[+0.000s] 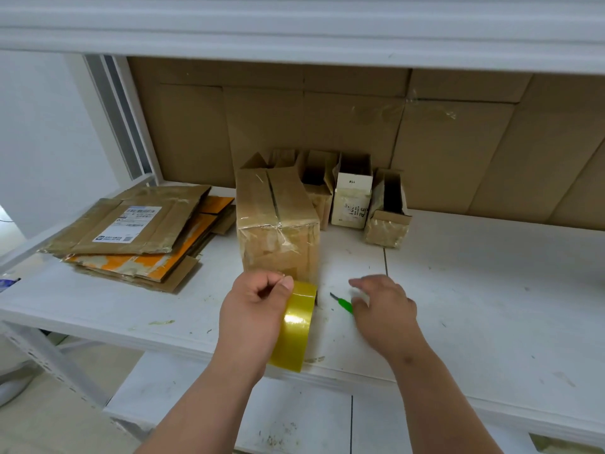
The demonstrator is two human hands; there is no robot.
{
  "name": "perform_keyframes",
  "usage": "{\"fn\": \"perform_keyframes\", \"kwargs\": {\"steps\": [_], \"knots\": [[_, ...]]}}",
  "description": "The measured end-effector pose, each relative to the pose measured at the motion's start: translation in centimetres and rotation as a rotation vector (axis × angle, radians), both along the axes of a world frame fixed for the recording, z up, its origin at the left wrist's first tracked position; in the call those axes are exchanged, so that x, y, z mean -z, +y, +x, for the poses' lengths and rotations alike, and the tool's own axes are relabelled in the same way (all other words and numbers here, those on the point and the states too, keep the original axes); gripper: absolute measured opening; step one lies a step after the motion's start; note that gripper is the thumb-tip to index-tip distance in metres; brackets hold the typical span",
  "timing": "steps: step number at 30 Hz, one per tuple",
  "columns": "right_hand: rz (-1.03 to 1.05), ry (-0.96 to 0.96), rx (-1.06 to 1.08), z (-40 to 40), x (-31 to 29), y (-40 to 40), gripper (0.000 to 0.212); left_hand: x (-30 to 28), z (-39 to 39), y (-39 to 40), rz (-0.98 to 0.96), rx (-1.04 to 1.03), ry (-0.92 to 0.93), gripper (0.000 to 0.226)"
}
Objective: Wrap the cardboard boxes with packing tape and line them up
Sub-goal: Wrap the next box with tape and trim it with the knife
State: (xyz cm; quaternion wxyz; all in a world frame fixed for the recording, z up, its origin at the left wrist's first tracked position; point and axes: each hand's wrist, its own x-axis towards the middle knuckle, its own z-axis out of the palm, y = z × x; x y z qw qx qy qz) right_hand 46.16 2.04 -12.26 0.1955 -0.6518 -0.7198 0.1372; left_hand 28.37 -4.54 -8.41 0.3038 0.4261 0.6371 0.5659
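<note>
A person's left hand (258,306) is gripping a yellowish packing tape roll (296,326) just before the taped cardboard box (278,224) on the tabletop (474,290), while the open right hand (381,303) is hovering over a green-handled cutter (342,303) lying diagonally beside it.

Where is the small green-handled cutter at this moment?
In the head view, the green-handled cutter lies on the white shelf, just under the right hand, right of the tape roll.

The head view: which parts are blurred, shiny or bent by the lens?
Head view: the right hand is motion-blurred over the green cutter; glare streaks the tape roll that the left hand holds; the shelf edge above bows from wide-angle distortion.
</note>
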Motion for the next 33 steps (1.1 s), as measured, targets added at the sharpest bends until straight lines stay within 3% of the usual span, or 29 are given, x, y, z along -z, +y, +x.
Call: {"fn": "perform_keyframes", "kwargs": {"steps": [2,5,8,12,19,28,33], "knots": [[0.123,0.24,-0.023,-0.7,-1.6,0.1,0.034,-0.6,-0.5,-0.2,0.067,0.04,0.182,0.018],[0.207,0.424,-0.092,-2.3,-4.3,0.2,0.042,-1.6,-2.1,-0.2,0.183,0.061,0.355,0.021],[0.214,0.463,-0.176,-4.2,-6.4,0.6,0.056,-2.6,-4.2,0.3,0.283,0.034,0.477,0.016],[0.2,0.372,-0.268,-6.4,-7.6,1.8,0.065,-3.4,-5.8,1.4,0.307,0.112,0.62,0.019],[0.265,0.397,-0.246,-6.9,-6.8,3.0,0.056,-2.6,-5.5,3.4,0.173,0.224,0.545,0.021],[0.167,0.524,-0.347,-5.3,-6.7,3.1,0.058,-1.0,-5.1,3.9,0.199,0.253,0.585,0.025],[0.238,0.507,-0.329,-5.7,-6.5,3.4,0.049,-0.9,-5.1,4.0,0.224,0.243,0.57,0.025]]}}
